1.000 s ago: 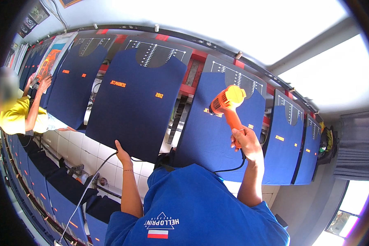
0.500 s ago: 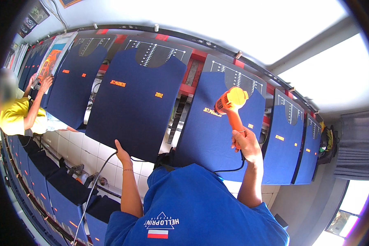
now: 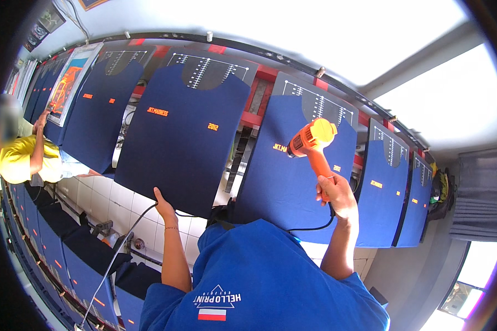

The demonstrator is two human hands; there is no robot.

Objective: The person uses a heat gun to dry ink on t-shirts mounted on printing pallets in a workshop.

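My right hand (image 3: 338, 197) grips the handle of an orange heat gun (image 3: 316, 138). The gun hangs over a dark blue shirt panel (image 3: 270, 182) on a flat board, its nozzle by the orange print at the chest. A black cord (image 3: 309, 228) runs from the handle's end toward my body. My left hand (image 3: 164, 205) is closed on the cord, thumb up, by the lower edge of another blue shirt panel (image 3: 185, 149); most of its fingers are hidden.
More boards with blue panels (image 3: 376, 193) line the red-framed rack. At far left a co-worker in a yellow top (image 3: 30, 160) handles a printing screen (image 3: 74, 77). Behind on the left stands another row of panels (image 3: 88, 276). A black rail (image 3: 265, 55) runs along the wall.
The heat gun and my right hand have shifted slightly right, the nozzle tipping a little lower. The co-worker's hands have moved down toward the screen's near end. My left hand stays put.
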